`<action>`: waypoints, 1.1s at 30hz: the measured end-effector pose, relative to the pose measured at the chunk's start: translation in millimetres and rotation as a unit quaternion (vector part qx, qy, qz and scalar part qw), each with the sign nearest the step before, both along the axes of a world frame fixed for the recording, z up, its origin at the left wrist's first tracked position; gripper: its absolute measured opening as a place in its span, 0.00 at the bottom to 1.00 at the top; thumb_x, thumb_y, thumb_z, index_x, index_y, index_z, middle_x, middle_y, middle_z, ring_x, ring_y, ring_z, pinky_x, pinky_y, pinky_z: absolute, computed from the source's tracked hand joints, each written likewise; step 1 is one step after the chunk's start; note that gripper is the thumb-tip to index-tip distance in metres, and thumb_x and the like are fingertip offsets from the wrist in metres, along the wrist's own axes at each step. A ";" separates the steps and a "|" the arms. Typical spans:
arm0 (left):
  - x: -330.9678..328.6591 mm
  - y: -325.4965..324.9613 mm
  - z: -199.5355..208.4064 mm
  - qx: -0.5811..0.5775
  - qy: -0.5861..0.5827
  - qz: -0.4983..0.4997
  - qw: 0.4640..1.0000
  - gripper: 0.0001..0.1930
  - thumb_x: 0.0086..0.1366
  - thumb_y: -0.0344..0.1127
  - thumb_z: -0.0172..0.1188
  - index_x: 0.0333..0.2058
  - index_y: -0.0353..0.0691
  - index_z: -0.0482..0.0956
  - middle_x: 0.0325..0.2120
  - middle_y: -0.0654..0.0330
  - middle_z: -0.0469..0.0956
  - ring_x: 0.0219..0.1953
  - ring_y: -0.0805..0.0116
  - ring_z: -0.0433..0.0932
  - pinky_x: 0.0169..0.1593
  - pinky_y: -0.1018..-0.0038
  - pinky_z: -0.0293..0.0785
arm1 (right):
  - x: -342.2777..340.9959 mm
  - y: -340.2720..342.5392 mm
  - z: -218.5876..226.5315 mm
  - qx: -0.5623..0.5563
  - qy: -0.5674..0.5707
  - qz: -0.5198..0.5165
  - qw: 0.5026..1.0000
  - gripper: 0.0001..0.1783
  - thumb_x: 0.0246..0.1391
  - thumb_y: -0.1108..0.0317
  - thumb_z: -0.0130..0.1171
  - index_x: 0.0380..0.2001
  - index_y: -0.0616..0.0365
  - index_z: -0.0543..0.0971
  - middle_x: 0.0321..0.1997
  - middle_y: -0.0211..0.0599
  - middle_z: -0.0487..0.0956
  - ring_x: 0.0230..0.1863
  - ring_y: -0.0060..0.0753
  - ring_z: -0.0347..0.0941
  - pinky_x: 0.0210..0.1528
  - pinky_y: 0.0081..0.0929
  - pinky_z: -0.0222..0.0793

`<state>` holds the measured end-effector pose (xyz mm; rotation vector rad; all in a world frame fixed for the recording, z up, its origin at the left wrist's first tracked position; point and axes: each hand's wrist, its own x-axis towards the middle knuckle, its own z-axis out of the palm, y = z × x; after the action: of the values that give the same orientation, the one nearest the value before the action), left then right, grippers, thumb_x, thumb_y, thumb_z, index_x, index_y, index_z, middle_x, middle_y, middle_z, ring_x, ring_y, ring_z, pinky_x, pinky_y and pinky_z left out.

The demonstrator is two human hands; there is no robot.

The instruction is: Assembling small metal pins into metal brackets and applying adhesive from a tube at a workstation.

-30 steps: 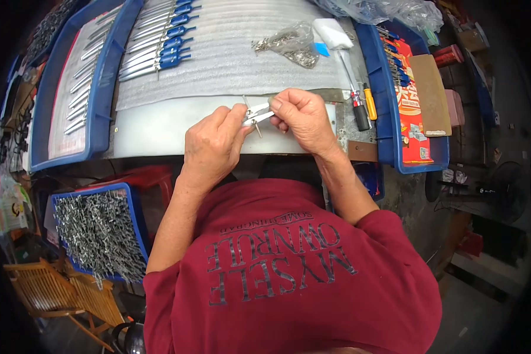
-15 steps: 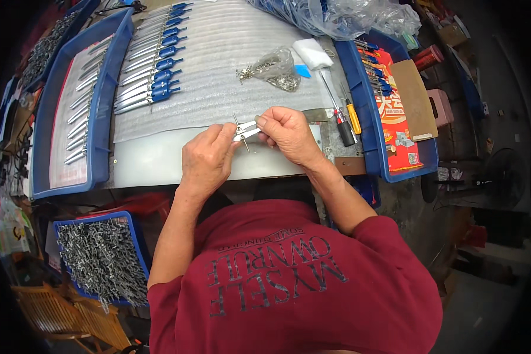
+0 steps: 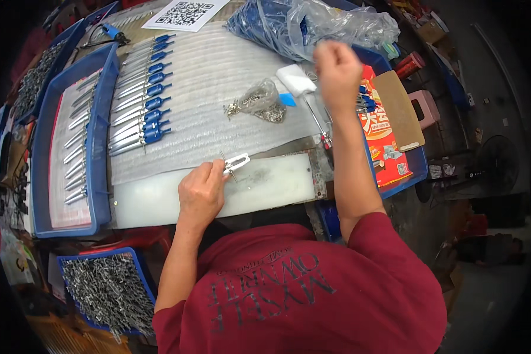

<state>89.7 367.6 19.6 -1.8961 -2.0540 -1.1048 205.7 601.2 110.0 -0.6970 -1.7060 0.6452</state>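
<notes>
My left hand (image 3: 202, 192) is closed on a small slotted metal bracket (image 3: 238, 163), held over the white work board (image 3: 277, 183). A thin pin crosses the bracket beside my fingertips. My right hand (image 3: 338, 71) is raised at the far right, in front of a clear plastic bag (image 3: 271, 26) with blue parts in it. Its fingers are curled, and whatever they may hold is hidden. A small open bag of tiny metal pieces (image 3: 268, 103) lies on the foam sheet (image 3: 206, 76) between my hands.
Blue-ended silver tools (image 3: 144, 133) lie in a row on the foam. Blue trays flank it, left (image 3: 105, 147) and right (image 3: 416, 171). A screwdriver (image 3: 318, 121) lies under my right forearm. A crate of metal parts (image 3: 109, 292) stands lower left; a printed sheet (image 3: 186, 13) lies far back.
My right hand has let go of the bracket and moved up and right to the plastic bag. My left hand keeps the bracket. The view has shifted, showing the printed sheet.
</notes>
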 end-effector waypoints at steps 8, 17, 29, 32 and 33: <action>-0.5 4.7 0.7 -0.017 -0.029 -0.014 0.999 0.16 0.43 0.24 0.57 0.34 0.36 0.69 0.18 0.56 0.65 0.19 0.60 0.67 0.21 0.68 0.62 | -17.6 158.6 -30.6 0.119 -0.337 -0.067 0.932 0.13 0.40 0.65 0.51 0.18 0.67 0.74 0.22 0.50 0.75 0.25 0.42 0.72 0.27 0.29 0.66; -1.4 7.1 0.5 -0.020 -0.031 -0.019 0.999 0.17 0.42 0.23 0.57 0.35 0.36 0.69 0.17 0.57 0.65 0.18 0.60 0.67 0.20 0.69 0.62 | -47.2 198.0 -58.2 0.118 -0.643 0.006 0.756 0.19 0.43 0.57 0.50 0.36 0.58 0.71 0.36 0.48 0.73 0.38 0.51 0.69 0.38 0.38 0.66; -1.8 6.9 -0.4 -0.006 -0.035 -0.011 0.999 0.16 0.42 0.24 0.58 0.34 0.36 0.68 0.16 0.57 0.64 0.18 0.60 0.66 0.20 0.69 0.61 | -56.4 193.1 -44.6 0.084 -0.687 0.051 0.720 0.18 0.43 0.57 0.50 0.34 0.59 0.72 0.36 0.47 0.74 0.37 0.47 0.70 0.38 0.37 0.66; -1.7 6.6 0.1 -0.006 -0.033 -0.008 0.999 0.16 0.43 0.25 0.58 0.33 0.36 0.68 0.16 0.57 0.64 0.18 0.60 0.66 0.20 0.69 0.61 | -54.8 195.6 -47.2 0.091 -0.693 0.051 0.713 0.19 0.43 0.57 0.51 0.35 0.58 0.71 0.35 0.48 0.74 0.38 0.48 0.70 0.37 0.37 0.65; -1.7 5.8 -0.1 -0.005 -0.034 -0.007 0.999 0.16 0.43 0.25 0.58 0.33 0.36 0.68 0.16 0.57 0.64 0.18 0.60 0.66 0.20 0.69 0.61 | -53.0 193.2 -46.6 0.093 -0.693 0.051 0.713 0.19 0.43 0.57 0.51 0.35 0.58 0.71 0.35 0.48 0.74 0.38 0.48 0.70 0.37 0.37 0.65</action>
<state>88.0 373.3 19.5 -1.9055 -2.0889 -1.1795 152.7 794.4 63.4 -1.0381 -3.1494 -0.1602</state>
